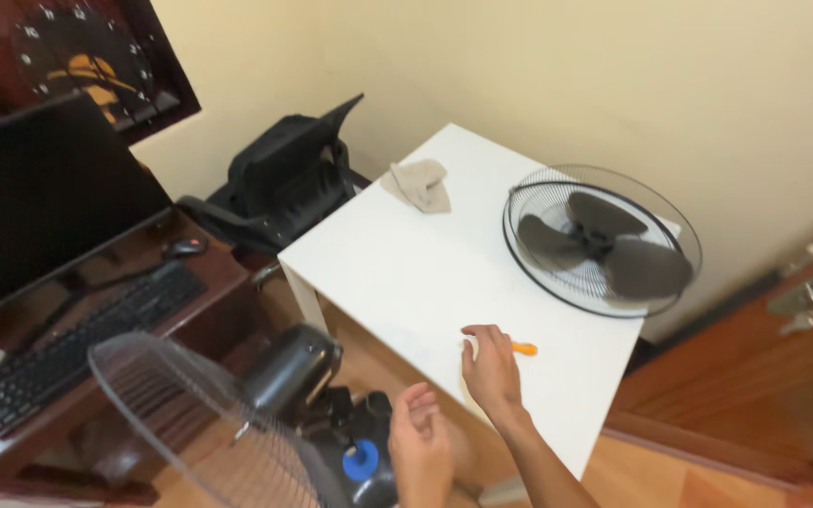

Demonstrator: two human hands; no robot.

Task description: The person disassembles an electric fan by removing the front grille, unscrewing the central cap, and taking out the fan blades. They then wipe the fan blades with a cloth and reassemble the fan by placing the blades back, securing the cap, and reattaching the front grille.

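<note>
Nearest the lens, the left hand (pixel 419 442) hovers palm-up, fingers loosely curled and holding nothing, above the fan motor (pixel 331 404). Farther on, the right hand (pixel 491 369) rests on the white tabletop (pixel 406 273), fingers together over an orange-handled tool (pixel 523 349) whose tip pokes out just beside them.

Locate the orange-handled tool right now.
Head view: the orange-handled tool lies on the white table near its front edge, under the right hand.
</note>
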